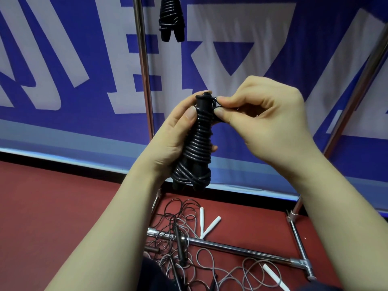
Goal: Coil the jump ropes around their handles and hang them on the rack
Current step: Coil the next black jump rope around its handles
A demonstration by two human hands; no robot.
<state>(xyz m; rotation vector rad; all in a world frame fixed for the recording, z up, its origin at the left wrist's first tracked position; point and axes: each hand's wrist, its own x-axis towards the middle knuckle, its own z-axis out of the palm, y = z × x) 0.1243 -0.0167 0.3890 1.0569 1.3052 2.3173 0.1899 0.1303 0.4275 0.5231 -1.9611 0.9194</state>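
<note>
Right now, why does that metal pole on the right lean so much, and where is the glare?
Head view: the wide-angle lens tilts the right rack pole and curves the lower edge of the banner; head view: highlights glint on the coiled black rope and the floor bar; nothing looks noticeably blurred.

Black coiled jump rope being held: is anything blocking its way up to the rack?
Nothing visible does. Space above the black coiled jump rope is open; another black wound rope hangs higher up. Top bar is out of view.

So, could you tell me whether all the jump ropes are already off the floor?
No, loose ropes with white handles lie tangled on the red floor.
</note>
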